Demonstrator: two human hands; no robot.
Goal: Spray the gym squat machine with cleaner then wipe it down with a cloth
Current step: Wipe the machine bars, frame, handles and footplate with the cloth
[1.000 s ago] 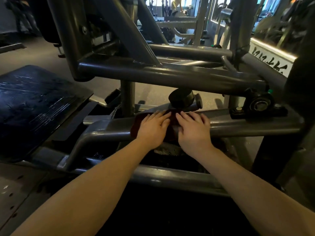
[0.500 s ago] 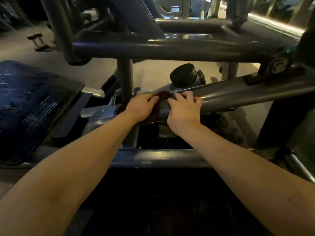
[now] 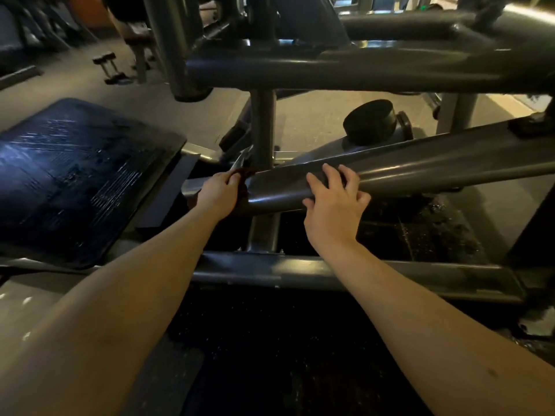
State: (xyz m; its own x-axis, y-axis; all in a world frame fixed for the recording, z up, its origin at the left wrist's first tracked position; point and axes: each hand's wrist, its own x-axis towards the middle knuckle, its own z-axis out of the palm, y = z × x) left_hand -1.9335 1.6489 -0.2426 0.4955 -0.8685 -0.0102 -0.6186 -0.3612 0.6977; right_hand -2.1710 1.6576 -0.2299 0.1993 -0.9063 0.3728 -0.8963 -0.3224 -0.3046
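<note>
The squat machine's slanted grey frame tube (image 3: 420, 163) crosses the middle of the view. My left hand (image 3: 217, 193) grips a dark red cloth (image 3: 242, 173) at the tube's lower left end, beside a vertical post (image 3: 262, 124). Most of the cloth is hidden under that hand. My right hand (image 3: 333, 202) rests on the tube further right, fingers spread over its top and thumb on its underside, holding nothing. No spray bottle is in view.
A black ribbed foot plate (image 3: 75, 175) lies to the left. A thick horizontal bar (image 3: 330, 67) runs overhead. A black rubber stopper (image 3: 369, 120) sits behind the tube. A low frame rail (image 3: 330, 270) crosses below my hands. Dumbbells (image 3: 109, 67) lie on the floor far left.
My left hand has slid left along the tube with the cloth. My right hand has let go of the cloth and now rests apart from it on the bare tube.
</note>
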